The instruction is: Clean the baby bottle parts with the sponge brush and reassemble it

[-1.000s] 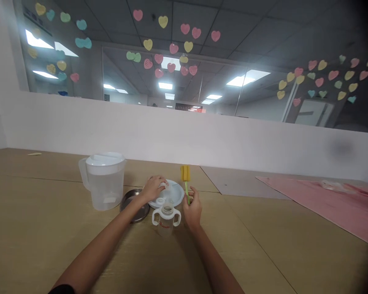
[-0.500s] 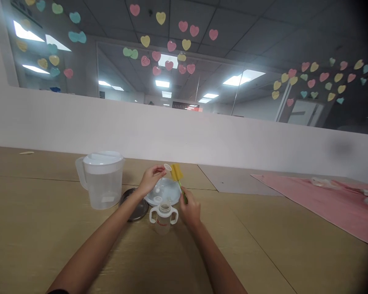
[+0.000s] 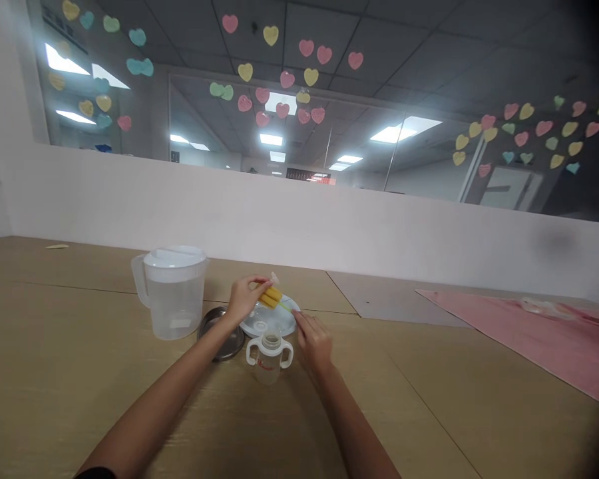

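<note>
My left hand [image 3: 244, 297] pinches a small translucent bottle nipple [image 3: 275, 277] above a pale shallow bowl [image 3: 289, 326]. In my right hand [image 3: 315, 338] is the thin green handle of a sponge brush, its yellow head [image 3: 269, 297] tilted left against my left fingertips. Whether the sponge touches the nipple is hard to make out. Just below the hands, a two-handled baby bottle [image 3: 268, 364] with red lettering stands upright with its neck uncovered. A small clear part lies in the bowl.
To the left stands a lidded clear pitcher [image 3: 177, 303] with some liquid low inside. A dark round metal dish [image 3: 232, 347] sits between it and the bottle. Pink cloth [image 3: 529, 339] covers the table's right side. A white wall [image 3: 279, 226] runs behind.
The sponge brush has swung from nearly upright to leaning left, its head now at my left fingers. The nipple has tipped in my left hand. The view has shifted slightly.
</note>
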`<move>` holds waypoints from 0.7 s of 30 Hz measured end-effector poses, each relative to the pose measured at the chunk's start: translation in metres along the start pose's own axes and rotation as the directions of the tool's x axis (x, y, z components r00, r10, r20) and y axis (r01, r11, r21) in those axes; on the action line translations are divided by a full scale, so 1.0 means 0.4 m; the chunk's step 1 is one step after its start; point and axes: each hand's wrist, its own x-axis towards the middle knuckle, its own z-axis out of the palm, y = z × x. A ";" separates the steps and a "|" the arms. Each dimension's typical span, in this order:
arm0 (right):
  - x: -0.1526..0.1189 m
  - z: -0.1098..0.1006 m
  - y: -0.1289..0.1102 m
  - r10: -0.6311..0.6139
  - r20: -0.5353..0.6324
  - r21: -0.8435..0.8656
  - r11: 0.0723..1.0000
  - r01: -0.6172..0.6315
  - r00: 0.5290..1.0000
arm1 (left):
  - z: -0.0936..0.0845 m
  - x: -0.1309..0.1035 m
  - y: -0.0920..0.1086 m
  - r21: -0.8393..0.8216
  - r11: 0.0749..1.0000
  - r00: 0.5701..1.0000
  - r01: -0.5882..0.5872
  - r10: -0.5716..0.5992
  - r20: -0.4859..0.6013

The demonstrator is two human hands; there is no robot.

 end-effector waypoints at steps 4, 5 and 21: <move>0.005 0.006 -0.014 0.128 -0.013 -0.008 0.992 -0.128 0.992 | 0.003 0.000 -0.002 0.012 1.000 1.000 -0.020 0.020 0.000; 0.006 0.009 -0.018 0.170 -0.001 -0.021 0.985 -0.170 0.985 | 0.003 0.001 -0.004 0.009 1.000 1.000 -0.022 0.022 -0.020; 0.038 -0.021 -0.071 0.487 0.067 0.008 0.872 -0.489 0.871 | 0.007 0.012 -0.037 0.061 0.998 0.999 0.017 -0.015 -0.030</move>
